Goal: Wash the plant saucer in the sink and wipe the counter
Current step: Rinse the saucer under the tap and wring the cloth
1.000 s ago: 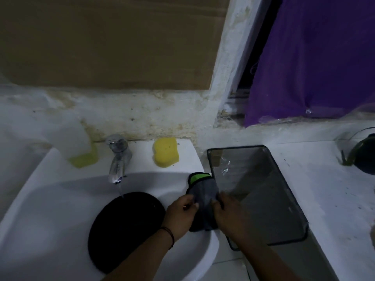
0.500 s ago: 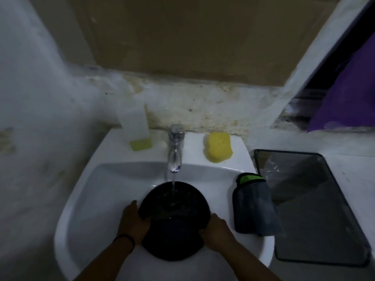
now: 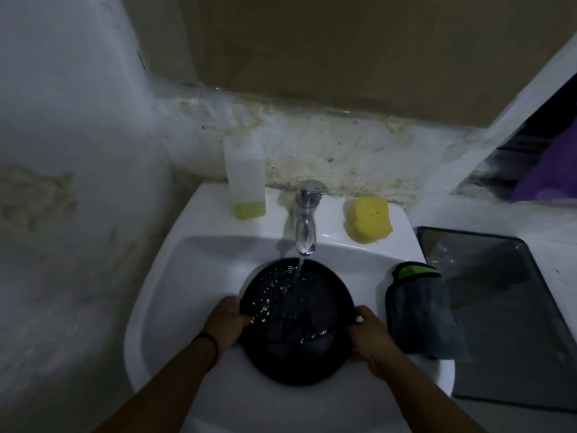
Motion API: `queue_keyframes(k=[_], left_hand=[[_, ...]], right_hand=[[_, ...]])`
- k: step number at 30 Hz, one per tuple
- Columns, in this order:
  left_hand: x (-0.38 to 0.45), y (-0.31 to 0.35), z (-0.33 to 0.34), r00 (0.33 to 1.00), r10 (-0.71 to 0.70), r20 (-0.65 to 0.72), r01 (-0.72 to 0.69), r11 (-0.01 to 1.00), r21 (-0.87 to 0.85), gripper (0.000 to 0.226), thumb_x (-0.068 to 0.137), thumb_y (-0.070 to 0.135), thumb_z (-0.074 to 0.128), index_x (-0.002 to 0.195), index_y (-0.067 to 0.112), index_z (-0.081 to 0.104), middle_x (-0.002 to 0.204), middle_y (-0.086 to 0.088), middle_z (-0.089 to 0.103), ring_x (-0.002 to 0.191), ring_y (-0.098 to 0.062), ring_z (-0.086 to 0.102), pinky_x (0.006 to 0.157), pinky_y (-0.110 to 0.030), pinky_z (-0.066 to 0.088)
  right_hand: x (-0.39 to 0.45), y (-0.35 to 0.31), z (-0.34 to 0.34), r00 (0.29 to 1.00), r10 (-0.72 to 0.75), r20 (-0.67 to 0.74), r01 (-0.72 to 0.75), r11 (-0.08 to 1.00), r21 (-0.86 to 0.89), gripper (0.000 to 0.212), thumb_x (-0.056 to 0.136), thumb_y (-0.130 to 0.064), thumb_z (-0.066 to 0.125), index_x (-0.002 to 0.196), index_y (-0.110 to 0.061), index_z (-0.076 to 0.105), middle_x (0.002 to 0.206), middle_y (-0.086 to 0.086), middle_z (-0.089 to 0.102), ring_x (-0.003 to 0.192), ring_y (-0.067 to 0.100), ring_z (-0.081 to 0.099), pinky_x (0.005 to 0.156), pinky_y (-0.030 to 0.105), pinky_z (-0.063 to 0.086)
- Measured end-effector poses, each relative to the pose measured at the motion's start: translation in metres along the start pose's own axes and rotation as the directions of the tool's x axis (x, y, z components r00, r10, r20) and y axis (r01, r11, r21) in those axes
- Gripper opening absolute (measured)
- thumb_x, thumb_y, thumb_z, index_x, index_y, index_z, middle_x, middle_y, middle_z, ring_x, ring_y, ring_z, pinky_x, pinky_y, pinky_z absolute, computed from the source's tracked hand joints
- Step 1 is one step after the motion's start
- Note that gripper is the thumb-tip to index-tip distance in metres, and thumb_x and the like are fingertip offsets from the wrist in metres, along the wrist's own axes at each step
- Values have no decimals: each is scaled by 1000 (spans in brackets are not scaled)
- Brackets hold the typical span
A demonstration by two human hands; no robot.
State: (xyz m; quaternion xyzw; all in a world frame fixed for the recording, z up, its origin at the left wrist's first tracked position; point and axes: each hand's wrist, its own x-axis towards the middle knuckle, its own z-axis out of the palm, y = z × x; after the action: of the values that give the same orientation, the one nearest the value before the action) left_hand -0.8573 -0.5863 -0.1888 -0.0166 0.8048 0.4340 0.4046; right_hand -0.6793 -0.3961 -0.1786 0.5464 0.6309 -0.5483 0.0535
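A round black plant saucer (image 3: 296, 320) is held in the white sink (image 3: 193, 276), under the chrome tap (image 3: 305, 223). Water runs from the tap onto the saucer and splashes over its surface. My left hand (image 3: 226, 321) grips the saucer's left rim and my right hand (image 3: 370, 337) grips its right rim. A folded grey cloth with a green edge (image 3: 420, 310) lies on the sink's right rim. A yellow sponge (image 3: 368, 218) sits behind it, to the right of the tap.
A clear bottle with yellow liquid at the bottom (image 3: 245, 175) stands left of the tap. A dark transparent tray (image 3: 512, 307) lies on the white counter (image 3: 559, 257) to the right. A stained wall closes off the left side.
Both hands left the grey cloth on the sink rim and took the saucer by its sides. The saucer now sits tilted under the running water. The view swung left.
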Motion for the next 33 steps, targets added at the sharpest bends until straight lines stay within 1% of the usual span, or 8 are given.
queue_keyframes(k=[5,11,14,17,20,23,26,33], left_hand=[[-11,9,-1,998,-38,57,47,988,-150,24,56,12,63,79,14,61,87,-16,66,73,-25,61,70,-38,52],[-22,8,-4,993,37,113,-24,993,-115,23,64,22,66,86,29,61,96,-8,70,88,-29,67,84,-49,55],[-29,10,-7,989,9,149,18,984,-179,27,76,6,59,96,23,61,95,-11,69,81,-28,66,73,-42,57],[-37,16,-11,975,15,221,26,983,-181,45,72,9,58,114,26,54,103,-10,66,83,-26,65,69,-39,58],[-46,22,-15,960,41,276,13,981,-191,54,65,18,57,116,34,50,105,-1,63,85,-22,64,66,-36,58],[-55,26,-14,944,34,328,39,977,-211,62,71,21,59,128,36,42,116,1,60,95,-22,63,64,-34,59],[-61,29,-12,948,25,316,51,972,-231,51,80,15,56,126,32,45,116,-4,62,95,-25,64,64,-36,59],[-58,20,-17,943,-39,330,147,939,-311,35,90,7,47,121,16,58,111,-12,68,96,-28,66,64,-34,57]], right_hand=[[9,-23,-16,996,-74,45,74,997,5,22,89,0,45,100,-15,56,91,17,65,77,29,61,64,37,51],[25,-43,-11,973,-229,18,228,953,-201,25,92,-8,48,111,-18,60,106,11,69,90,25,64,75,29,48],[24,-48,-1,925,-379,22,356,847,-394,42,91,-11,52,133,-11,46,120,13,62,108,29,59,83,24,41],[17,-34,20,912,-407,60,358,713,-603,77,89,-29,56,150,-8,13,146,23,33,131,38,38,105,39,36],[4,-12,48,855,-516,39,320,469,-823,66,93,-54,30,144,-13,35,151,29,25,137,44,29,111,49,23],[-11,-5,66,862,-494,112,384,495,-780,79,92,-59,3,133,-13,53,146,24,36,132,43,40,111,50,26],[-22,-4,81,882,-401,248,455,584,-673,117,60,-82,-21,151,-16,11,159,11,-5,147,31,-1,117,43,2],[-47,-29,58,804,-201,559,537,649,-539,71,86,-71,27,148,-36,16,160,-2,-4,147,19,-7,119,37,-2]])
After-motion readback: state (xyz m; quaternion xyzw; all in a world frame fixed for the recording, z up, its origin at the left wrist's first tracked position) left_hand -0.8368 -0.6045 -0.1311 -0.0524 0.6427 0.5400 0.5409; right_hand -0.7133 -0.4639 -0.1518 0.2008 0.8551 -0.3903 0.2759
